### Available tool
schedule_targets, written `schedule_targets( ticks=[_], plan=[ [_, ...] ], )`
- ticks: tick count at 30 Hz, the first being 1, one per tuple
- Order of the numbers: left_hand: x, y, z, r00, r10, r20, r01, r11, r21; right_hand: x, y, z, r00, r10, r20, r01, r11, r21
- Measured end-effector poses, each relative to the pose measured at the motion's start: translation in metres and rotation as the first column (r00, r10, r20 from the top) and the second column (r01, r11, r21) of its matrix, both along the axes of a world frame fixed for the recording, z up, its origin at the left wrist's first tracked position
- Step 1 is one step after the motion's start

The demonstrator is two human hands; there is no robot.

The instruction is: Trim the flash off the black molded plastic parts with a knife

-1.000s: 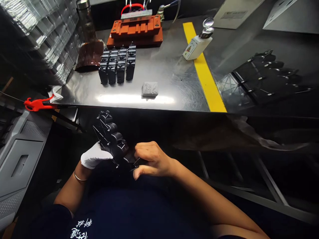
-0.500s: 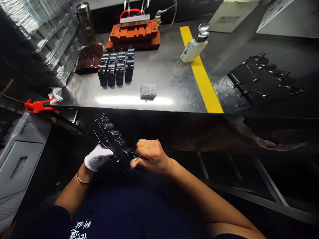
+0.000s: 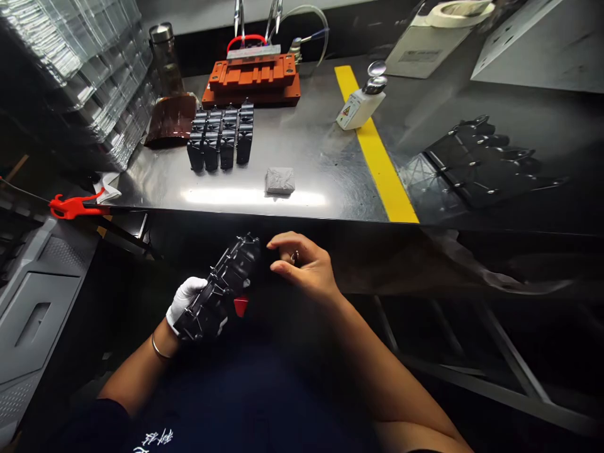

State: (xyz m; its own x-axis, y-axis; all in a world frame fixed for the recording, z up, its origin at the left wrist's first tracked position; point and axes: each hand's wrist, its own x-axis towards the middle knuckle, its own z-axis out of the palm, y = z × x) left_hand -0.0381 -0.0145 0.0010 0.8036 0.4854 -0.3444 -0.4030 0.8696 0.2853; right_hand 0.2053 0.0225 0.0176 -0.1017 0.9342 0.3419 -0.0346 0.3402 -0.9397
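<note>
In my left hand (image 3: 186, 301), which wears a white glove, is a black molded plastic part (image 3: 225, 286) with rounded humps and thin posts, held tilted below the table edge. The fingers wrap partly under it. To its right, my right hand (image 3: 304, 261) is bare, with thumb and forefinger curved and apart, not touching the part. A small shiny piece, perhaps a ring, shows between them. Just under the part is a small red piece (image 3: 240, 306) that I cannot identify.
Several similar black parts (image 3: 221, 138) stand on the metal table beside an orange fixture (image 3: 252, 82). A grey block (image 3: 280, 180) lies near the front edge. A white pump bottle (image 3: 361, 108) stands by yellow tape (image 3: 387, 170). A red air gun (image 3: 75, 206) hangs left; stacked clear trays (image 3: 89, 82) rise behind.
The black part has turned in my left hand, its far end now pointing up and right. My right hand has moved off it, up and right, its fingers spreading. The red piece has come into view.
</note>
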Motion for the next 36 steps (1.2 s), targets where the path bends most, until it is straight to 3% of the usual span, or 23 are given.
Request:
schedule_targets(
  ticks=[1, 4, 7, 8, 10, 12, 14, 15, 17, 20, 22, 29, 33, 36],
  plan=[
    [0.002, 0.001, -0.001, 0.995, -0.078, 0.066, 0.080, 0.996, -0.029, 0.004, 0.004, -0.002, 0.999, 0.026, -0.018, -0.028, 0.997, -0.077],
    [0.007, 0.003, -0.006, 0.959, -0.228, 0.169, 0.242, 0.968, -0.068, 0.016, 0.009, -0.009, 0.965, 0.259, -0.038, -0.261, 0.937, -0.230],
    [0.008, 0.006, -0.009, 0.971, -0.237, -0.010, 0.237, 0.971, -0.004, 0.023, 0.006, -0.013, 0.965, 0.261, -0.030, -0.258, 0.921, -0.293],
    [0.007, 0.007, -0.009, 0.978, -0.192, -0.086, 0.195, 0.980, 0.030, 0.024, 0.005, -0.015, 0.979, 0.203, -0.030, -0.202, 0.929, -0.311],
    [0.005, 0.009, -0.005, 0.971, 0.013, -0.238, 0.015, 0.993, 0.118, 0.024, 0.003, -0.017, 0.999, 0.043, -0.020, -0.047, 0.935, -0.353],
    [0.006, 0.011, 0.002, 0.889, 0.270, -0.369, -0.188, 0.952, 0.243, 0.019, 0.003, -0.019, 0.992, -0.126, 0.013, 0.121, 0.912, -0.392],
    [0.010, 0.011, 0.010, 0.782, 0.426, -0.455, -0.274, 0.890, 0.364, 0.009, 0.001, -0.020, 0.972, -0.235, 0.033, 0.227, 0.880, -0.418],
    [0.012, 0.011, 0.013, 0.758, 0.451, -0.471, -0.280, 0.878, 0.389, 0.002, -0.001, -0.019, 0.968, -0.248, 0.035, 0.239, 0.872, -0.428],
    [0.019, 0.011, 0.018, 0.748, 0.475, -0.463, -0.306, 0.866, 0.394, -0.011, -0.006, -0.017, 0.988, -0.154, 0.017, 0.144, 0.874, -0.463],
    [0.026, 0.010, 0.021, 0.722, 0.564, -0.401, -0.477, 0.825, 0.303, -0.023, -0.014, -0.012, 0.993, 0.087, -0.080, -0.117, 0.830, -0.546],
    [0.028, 0.011, 0.022, 0.702, 0.610, -0.368, -0.581, 0.789, 0.199, -0.024, -0.015, -0.007, 0.985, 0.118, -0.127, -0.170, 0.810, -0.561],
    [0.030, 0.009, 0.025, 0.755, 0.566, -0.331, -0.597, 0.802, 0.012, -0.020, -0.012, 0.002, 0.992, 0.121, -0.021, -0.117, 0.875, -0.470],
    [0.031, 0.005, 0.016, 0.823, 0.483, -0.298, -0.542, 0.825, -0.162, -0.027, -0.013, -0.003, 0.994, 0.093, 0.049, -0.066, 0.914, -0.400],
    [0.026, 0.003, 0.010, 0.833, 0.472, -0.289, -0.533, 0.824, -0.190, -0.031, -0.012, -0.011, 0.981, 0.026, 0.193, 0.032, 0.957, -0.287]
  ],
)
